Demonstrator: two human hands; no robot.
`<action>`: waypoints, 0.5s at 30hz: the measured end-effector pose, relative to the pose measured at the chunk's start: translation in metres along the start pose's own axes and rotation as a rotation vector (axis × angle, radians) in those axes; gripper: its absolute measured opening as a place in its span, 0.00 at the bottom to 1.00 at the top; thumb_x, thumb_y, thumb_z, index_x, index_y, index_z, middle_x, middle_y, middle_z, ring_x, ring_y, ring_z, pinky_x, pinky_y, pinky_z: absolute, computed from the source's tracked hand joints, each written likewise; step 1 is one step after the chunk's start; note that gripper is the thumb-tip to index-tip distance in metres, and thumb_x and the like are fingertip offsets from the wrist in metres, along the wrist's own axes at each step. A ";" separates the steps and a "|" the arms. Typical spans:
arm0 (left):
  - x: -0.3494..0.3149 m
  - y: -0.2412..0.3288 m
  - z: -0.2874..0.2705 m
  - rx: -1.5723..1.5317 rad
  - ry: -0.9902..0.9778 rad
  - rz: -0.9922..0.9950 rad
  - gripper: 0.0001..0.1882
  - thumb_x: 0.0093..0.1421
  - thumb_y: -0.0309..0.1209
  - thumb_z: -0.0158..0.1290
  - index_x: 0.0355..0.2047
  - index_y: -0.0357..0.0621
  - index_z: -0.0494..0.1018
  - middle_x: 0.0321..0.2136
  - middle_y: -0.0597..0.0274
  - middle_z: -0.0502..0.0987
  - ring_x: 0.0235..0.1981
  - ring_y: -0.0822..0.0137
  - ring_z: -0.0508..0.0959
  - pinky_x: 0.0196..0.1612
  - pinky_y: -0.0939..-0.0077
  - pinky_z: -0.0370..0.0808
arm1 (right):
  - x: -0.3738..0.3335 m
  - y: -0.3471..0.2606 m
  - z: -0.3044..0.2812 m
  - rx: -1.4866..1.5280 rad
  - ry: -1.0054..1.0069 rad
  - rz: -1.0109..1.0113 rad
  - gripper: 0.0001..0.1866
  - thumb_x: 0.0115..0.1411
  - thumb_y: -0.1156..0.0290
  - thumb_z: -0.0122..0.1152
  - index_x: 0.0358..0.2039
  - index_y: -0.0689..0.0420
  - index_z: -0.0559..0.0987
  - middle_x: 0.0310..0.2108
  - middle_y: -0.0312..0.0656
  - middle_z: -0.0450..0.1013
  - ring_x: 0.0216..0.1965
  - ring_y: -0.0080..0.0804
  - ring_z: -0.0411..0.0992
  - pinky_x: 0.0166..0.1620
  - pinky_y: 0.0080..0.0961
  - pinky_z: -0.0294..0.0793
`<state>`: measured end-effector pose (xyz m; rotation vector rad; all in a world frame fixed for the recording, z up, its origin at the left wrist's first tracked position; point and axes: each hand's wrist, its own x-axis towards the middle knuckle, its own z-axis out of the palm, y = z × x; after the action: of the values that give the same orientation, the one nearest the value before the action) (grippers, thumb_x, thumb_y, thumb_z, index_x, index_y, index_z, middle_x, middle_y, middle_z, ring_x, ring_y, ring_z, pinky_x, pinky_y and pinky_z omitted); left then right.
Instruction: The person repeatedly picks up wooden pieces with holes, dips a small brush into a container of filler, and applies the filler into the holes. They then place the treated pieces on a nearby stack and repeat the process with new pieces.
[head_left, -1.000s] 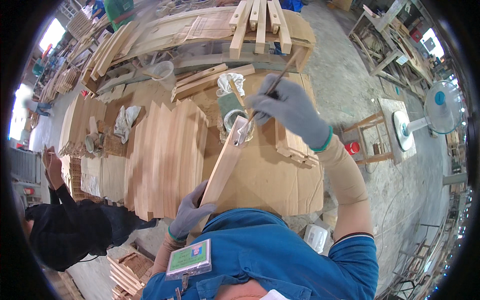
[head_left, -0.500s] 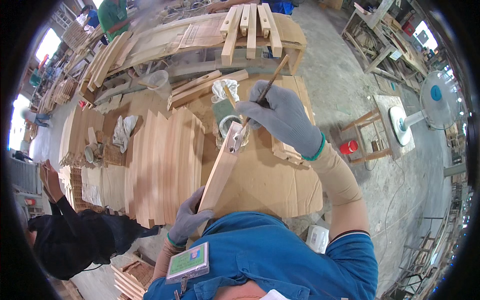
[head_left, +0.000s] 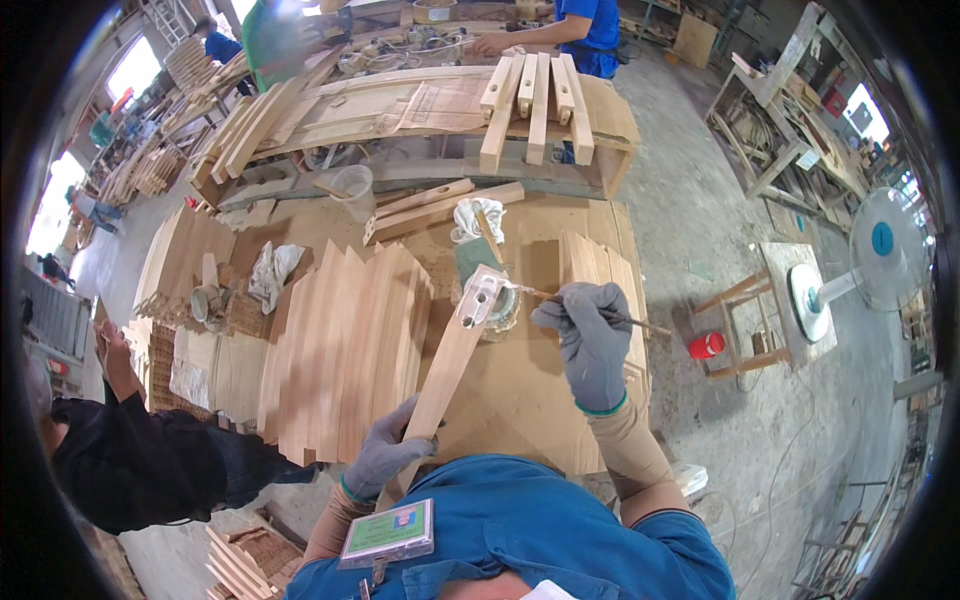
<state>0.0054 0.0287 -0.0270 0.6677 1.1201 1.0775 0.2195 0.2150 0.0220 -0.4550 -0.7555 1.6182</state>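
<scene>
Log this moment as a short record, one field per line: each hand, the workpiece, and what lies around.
Left hand: gloved, gripping the wooden bar at its lower end
Right hand: gloved, holding a thin brush-like stick, its tip near the bar's upper end
Wooden bar: holes and white smears at its upper end
Left of bar: pale wooden pieces side by side
Far right: fan

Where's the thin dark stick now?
Head view, right of centre: the thin dark stick is in the gloved right hand, its tip by the holed far end of the wooden bar in the left hand.
</scene>
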 end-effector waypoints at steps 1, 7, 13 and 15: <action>-0.001 0.001 0.001 0.013 0.000 0.006 0.36 0.47 0.25 0.57 0.59 0.34 0.61 0.41 0.63 0.72 0.39 0.75 0.73 0.44 0.79 0.72 | -0.002 0.005 -0.001 -0.046 0.008 -0.021 0.04 0.60 0.84 0.49 0.29 0.61 0.70 0.33 0.46 0.72 0.30 0.34 0.77 0.37 0.30 0.82; -0.003 0.005 0.009 0.053 0.037 0.054 0.30 0.46 0.26 0.53 0.53 0.35 0.66 0.39 0.58 0.75 0.34 0.69 0.77 0.40 0.74 0.76 | -0.006 0.010 -0.003 -0.078 -0.073 -0.058 0.07 0.57 0.87 0.50 0.29 0.60 0.69 0.36 0.47 0.71 0.37 0.34 0.75 0.42 0.32 0.81; -0.004 0.002 0.006 0.048 0.027 0.053 0.30 0.45 0.27 0.54 0.52 0.35 0.66 0.39 0.59 0.74 0.35 0.69 0.77 0.40 0.74 0.75 | -0.010 0.007 -0.007 -0.091 -0.146 -0.085 0.09 0.55 0.90 0.49 0.30 0.60 0.69 0.37 0.47 0.71 0.39 0.36 0.74 0.47 0.35 0.79; -0.004 0.001 0.004 0.059 0.025 0.036 0.30 0.45 0.27 0.54 0.51 0.35 0.67 0.39 0.59 0.74 0.35 0.69 0.77 0.40 0.74 0.75 | -0.011 0.006 -0.007 -0.101 -0.141 -0.061 0.09 0.55 0.90 0.49 0.29 0.60 0.69 0.37 0.47 0.72 0.40 0.36 0.74 0.47 0.35 0.79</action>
<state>0.0089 0.0254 -0.0233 0.7250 1.1685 1.0899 0.2214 0.2057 0.0116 -0.3885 -0.9517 1.5717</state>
